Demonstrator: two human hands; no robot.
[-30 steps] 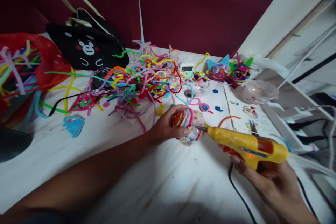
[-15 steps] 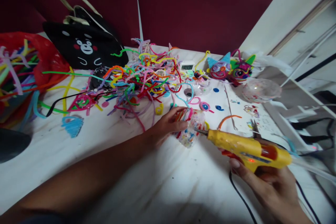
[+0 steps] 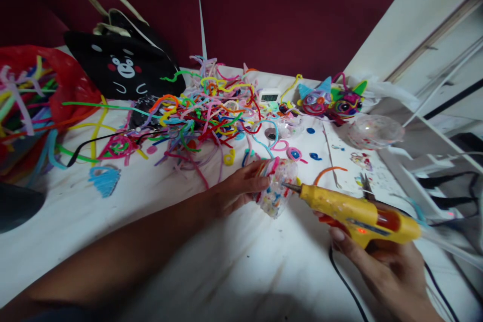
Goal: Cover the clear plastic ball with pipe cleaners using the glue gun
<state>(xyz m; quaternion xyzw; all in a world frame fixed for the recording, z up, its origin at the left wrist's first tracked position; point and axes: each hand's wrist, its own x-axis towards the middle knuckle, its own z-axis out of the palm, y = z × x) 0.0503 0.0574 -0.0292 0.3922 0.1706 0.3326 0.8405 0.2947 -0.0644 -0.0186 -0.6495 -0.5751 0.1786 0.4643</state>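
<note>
My left hand (image 3: 249,183) is closed around a clear plastic cup (image 3: 277,198) with coloured specks, tilted above the white table. A pink pipe cleaner (image 3: 272,167) runs along the cup near my fingers. My right hand (image 3: 388,266) grips a yellow glue gun (image 3: 347,209) with a red light lit on its side. The gun's metal nozzle points left, at the cup's side; whether it touches, I cannot tell. Just behind the cup lie a pink and blue pipe-cleaner coil (image 3: 294,154) and an orange pipe-cleaner piece (image 3: 328,171).
A tangled heap of pipe cleaners (image 3: 215,105) covers the table's back. Left stand a red plastic bag (image 3: 70,85) and a black bag (image 3: 124,70). Two decorated figures (image 3: 317,98), a clear bowl (image 3: 375,131) and scissors (image 3: 366,186) lie right. The gun's black cord (image 3: 347,282) hangs below my right hand.
The cup in my left hand has shifted slightly down and to the right and turned a little. The glue gun has barely moved, its nozzle still at the cup.
</note>
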